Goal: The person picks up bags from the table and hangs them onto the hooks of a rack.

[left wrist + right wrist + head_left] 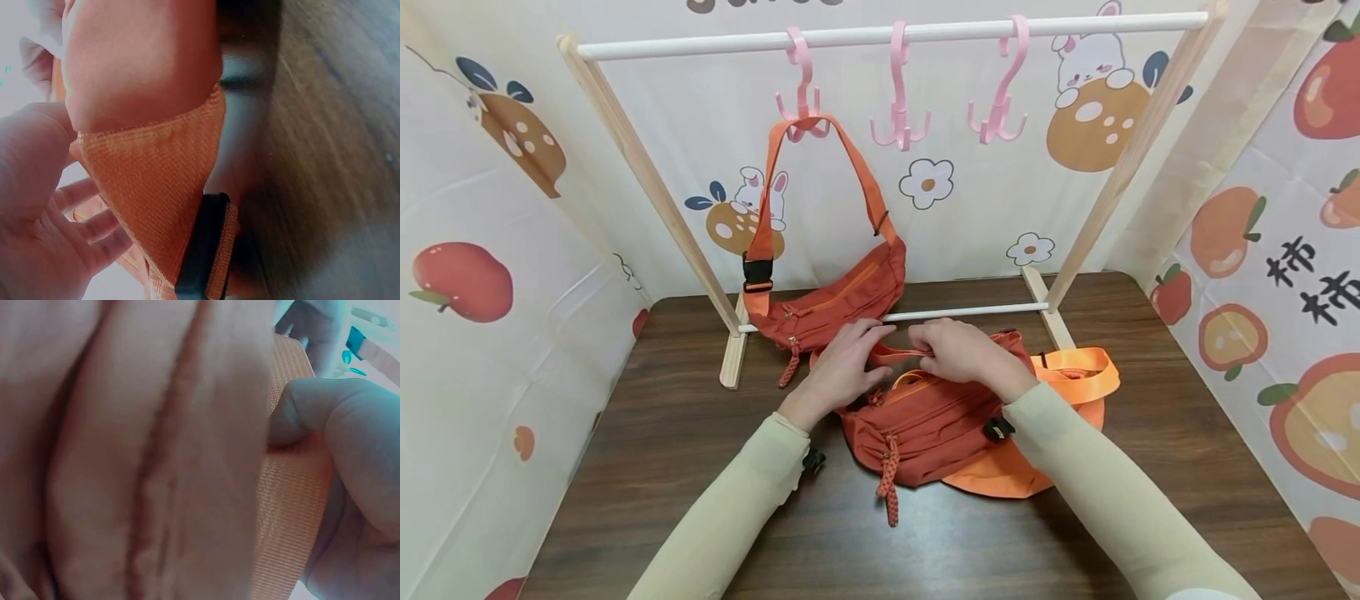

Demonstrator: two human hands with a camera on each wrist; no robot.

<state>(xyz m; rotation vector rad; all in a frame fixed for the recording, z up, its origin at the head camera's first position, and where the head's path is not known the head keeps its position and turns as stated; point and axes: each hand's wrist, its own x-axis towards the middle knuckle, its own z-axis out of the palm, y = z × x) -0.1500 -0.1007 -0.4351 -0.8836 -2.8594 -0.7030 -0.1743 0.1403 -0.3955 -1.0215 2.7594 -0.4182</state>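
Observation:
A rust-red waist bag [936, 421] with a braided zipper pull lies on the table under both hands. My right hand [958, 350] pinches its orange strap [290, 519] between thumb and curled fingers. Left of it, my left hand [842, 367] is at the strap near the bag's other end, fingers loosely extended and thumb apart. In the left wrist view, the strap [153, 187] runs beside that hand to a black buckle piece [203, 244]. A similar waist bag [850, 296] hangs by its orange strap from the left pink hook [802, 83], its buckle fastened.
Brighter orange bag fabric [1000, 475] and a looped strap [1086, 375] lie beneath and right of the red bag. Two more pink hooks, a middle one [900, 100] and a right one [1000, 92], hang on the white rail [700, 46]. The rack's wooden foot [733, 358] stands at left.

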